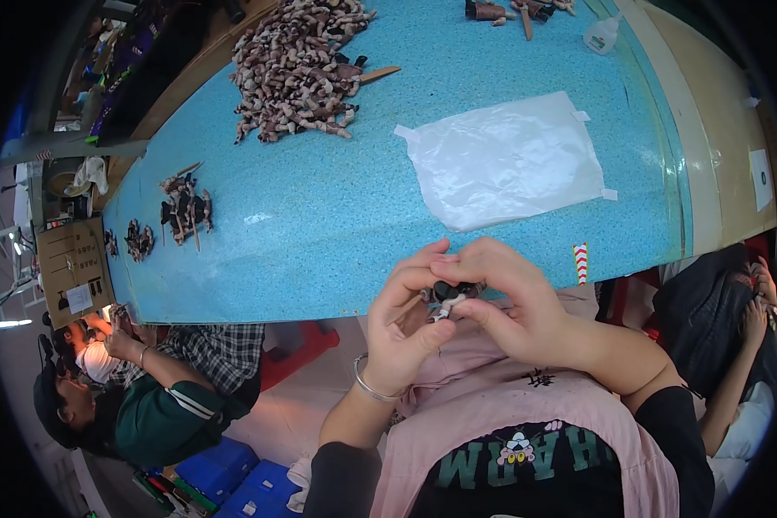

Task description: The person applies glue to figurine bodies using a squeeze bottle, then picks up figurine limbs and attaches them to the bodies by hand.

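Note:
Close to my body, at the near edge of the blue table (pixel 319 268), both hands are closed around a small toy figure (pixel 449 299) in black and pale flesh colours. My left hand (pixel 404 324) grips it from the left with thumb and fingers. From the other side, my right hand (pixel 520 311) pinches it, its thumb lying along the pale part. Fingers cover much of the figure, so its full shape cannot be made out.
A large heap of similar figures or parts (pixel 298 73) lies at the far left, with a smaller cluster (pixel 186 214) nearer. Ahead, a translucent plastic sheet (pixel 509 160) is taped down. A white bottle (pixel 603 36) stands far right. Co-workers sit either side; a red stool (pixel 298 356) is left.

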